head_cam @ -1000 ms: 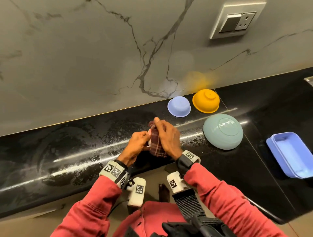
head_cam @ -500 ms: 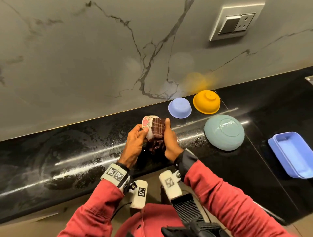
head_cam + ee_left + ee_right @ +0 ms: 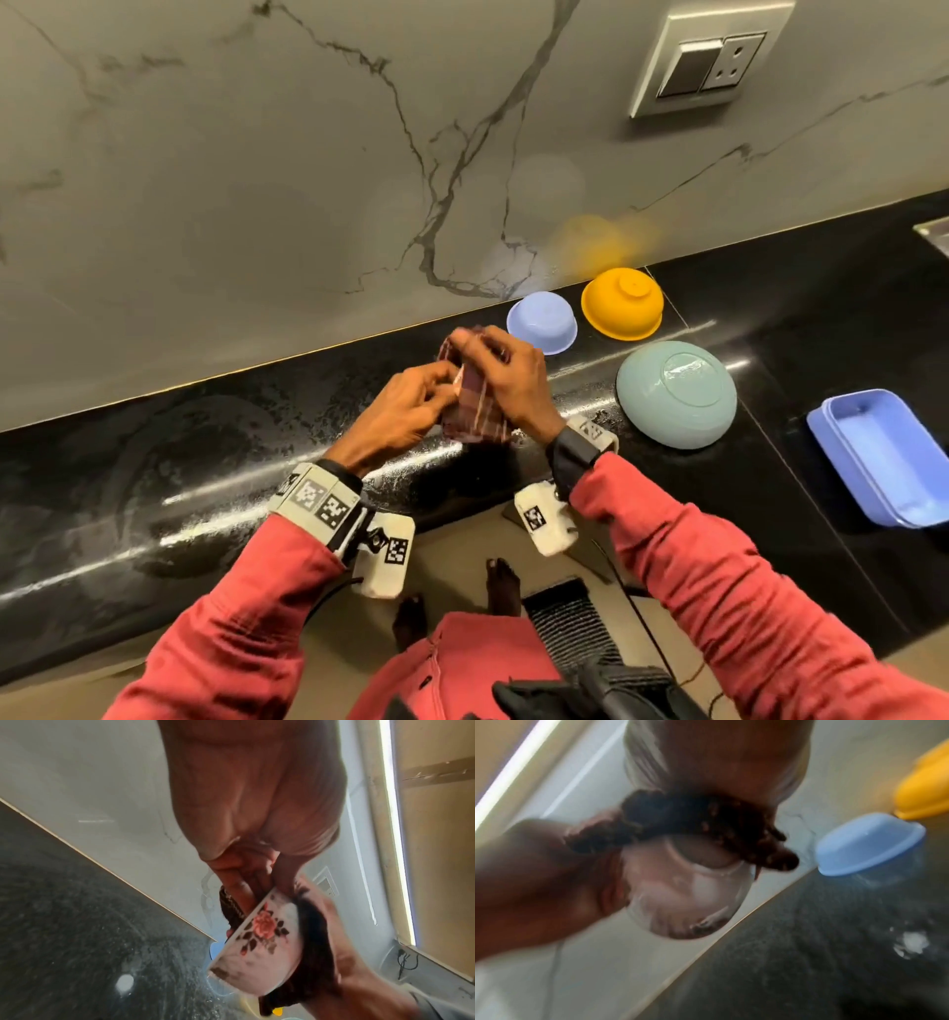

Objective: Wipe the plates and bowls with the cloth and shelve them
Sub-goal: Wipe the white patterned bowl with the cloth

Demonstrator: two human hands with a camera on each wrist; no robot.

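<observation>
I hold a small white bowl with a rose print (image 3: 264, 941) above the black counter (image 3: 154, 462). My left hand (image 3: 405, 406) pinches its rim, fingers inside and thumb outside. My right hand (image 3: 508, 380) presses a dark maroon checked cloth (image 3: 477, 411) round the bowl's base and far side. In the right wrist view the bowl (image 3: 687, 894) shows its foot ring under the cloth (image 3: 693, 815). In the head view the bowl is almost hidden by cloth and hands.
Upside down on the counter stand a small blue bowl (image 3: 542, 322), a yellow bowl (image 3: 622, 303) and a larger pale green bowl (image 3: 677, 393). A blue rectangular tray (image 3: 883, 455) lies at the right. A marble wall with a socket (image 3: 708, 61) rises behind.
The right hand has swung over the top of the bowl with the cloth, now covering what showed half a second ago. Both hands sit slightly farther from me.
</observation>
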